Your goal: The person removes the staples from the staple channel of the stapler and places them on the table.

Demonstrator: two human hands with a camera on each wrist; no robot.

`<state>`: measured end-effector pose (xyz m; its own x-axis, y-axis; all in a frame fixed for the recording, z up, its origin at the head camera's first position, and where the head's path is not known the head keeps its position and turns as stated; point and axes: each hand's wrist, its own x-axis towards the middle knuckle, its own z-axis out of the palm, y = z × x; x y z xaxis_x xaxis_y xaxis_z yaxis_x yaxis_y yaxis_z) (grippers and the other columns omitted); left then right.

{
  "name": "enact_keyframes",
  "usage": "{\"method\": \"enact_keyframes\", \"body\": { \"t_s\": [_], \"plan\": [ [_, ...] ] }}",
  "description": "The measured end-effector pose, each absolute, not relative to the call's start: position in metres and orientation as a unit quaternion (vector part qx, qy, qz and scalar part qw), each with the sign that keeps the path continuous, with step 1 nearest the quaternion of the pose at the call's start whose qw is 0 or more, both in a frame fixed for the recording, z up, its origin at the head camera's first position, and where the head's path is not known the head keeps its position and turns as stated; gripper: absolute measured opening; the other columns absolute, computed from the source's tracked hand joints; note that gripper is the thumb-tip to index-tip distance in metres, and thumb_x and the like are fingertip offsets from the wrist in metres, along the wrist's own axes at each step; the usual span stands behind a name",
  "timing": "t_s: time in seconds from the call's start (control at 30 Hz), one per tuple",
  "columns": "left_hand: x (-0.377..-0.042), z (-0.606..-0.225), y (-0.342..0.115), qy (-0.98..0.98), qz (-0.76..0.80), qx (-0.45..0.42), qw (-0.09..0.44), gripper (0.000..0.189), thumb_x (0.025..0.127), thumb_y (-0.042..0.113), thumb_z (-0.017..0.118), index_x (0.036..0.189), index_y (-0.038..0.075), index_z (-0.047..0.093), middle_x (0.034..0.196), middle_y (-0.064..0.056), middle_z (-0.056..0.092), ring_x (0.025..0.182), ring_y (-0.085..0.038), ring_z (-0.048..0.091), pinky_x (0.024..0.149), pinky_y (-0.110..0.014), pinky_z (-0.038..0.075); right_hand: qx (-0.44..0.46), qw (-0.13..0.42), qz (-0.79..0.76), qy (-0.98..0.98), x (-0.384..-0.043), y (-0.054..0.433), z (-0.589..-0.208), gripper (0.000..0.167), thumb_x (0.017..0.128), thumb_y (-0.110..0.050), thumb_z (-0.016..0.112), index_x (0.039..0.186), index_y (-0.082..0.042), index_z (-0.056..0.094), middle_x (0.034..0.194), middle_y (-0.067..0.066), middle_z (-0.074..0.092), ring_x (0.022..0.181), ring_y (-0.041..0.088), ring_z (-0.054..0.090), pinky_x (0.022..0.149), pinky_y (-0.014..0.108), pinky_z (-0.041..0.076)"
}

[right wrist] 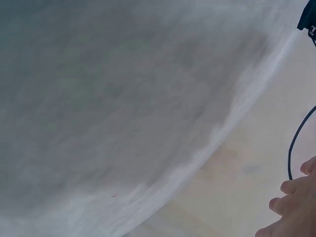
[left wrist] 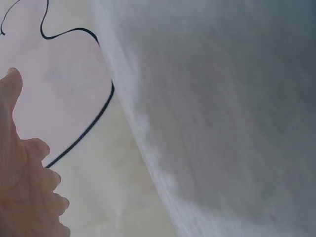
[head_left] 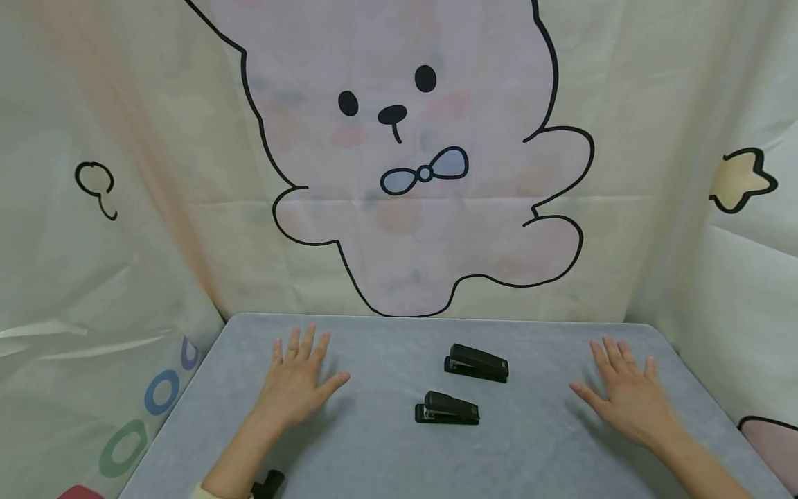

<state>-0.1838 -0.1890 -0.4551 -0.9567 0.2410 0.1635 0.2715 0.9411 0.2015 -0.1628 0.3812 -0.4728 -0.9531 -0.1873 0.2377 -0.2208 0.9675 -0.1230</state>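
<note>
Two black staplers lie on the grey-blue table between the hands. The farther stapler (head_left: 476, 363) is angled a little, and the nearer stapler (head_left: 447, 409) sits slightly to its left. My left hand (head_left: 295, 387) is spread with straight fingers, apart from both staplers on their left. Over the right side of the table, my right hand (head_left: 631, 394) is likewise spread and holds nothing. Part of the left hand (left wrist: 29, 182) shows at the edge of the left wrist view. In the right wrist view, fingers of the right hand (right wrist: 296, 207) appear at lower right, and a dark piece of a stapler (right wrist: 308, 17) at the top corner.
The table (head_left: 374, 457) has a rounded far edge against a curtain (head_left: 411, 235) printed with a cartoon animal. More printed cloth hangs at the left and right sides. A black object (head_left: 269, 484) shows by the left wrist at the bottom.
</note>
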Motion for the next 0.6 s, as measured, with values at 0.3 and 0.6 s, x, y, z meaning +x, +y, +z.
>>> {"method": "enact_keyframes", "body": {
  "t_s": [0.3,0.6],
  "plan": [
    [-0.178,-0.446,-0.172,-0.979,-0.122,-0.150,0.062,0.092,0.099,0.074,0.048,0.164,0.010,0.034,0.172,-0.018,0.016,0.158,-0.043,0.007,0.121,-0.068,0.005,0.117,0.119,0.083,-0.983,-0.160,0.362,-0.464,0.095,0.100,-0.057,0.063,0.159,0.009,0.029,0.163,0.038,0.023,0.153,0.055,0.013,0.112,0.079,-0.006],
    [-0.174,-0.449,-0.143,-0.971,-0.144,-0.182,0.051,0.092,0.097,0.074,0.051,0.164,0.013,0.034,0.173,-0.014,0.017,0.159,-0.040,0.007,0.122,-0.066,0.003,0.148,0.139,0.082,-0.976,-0.158,0.335,-0.458,0.095,0.096,-0.055,0.070,0.158,0.007,0.034,0.163,0.034,0.030,0.151,0.052,0.025,0.108,0.079,0.016]
  ]
}}
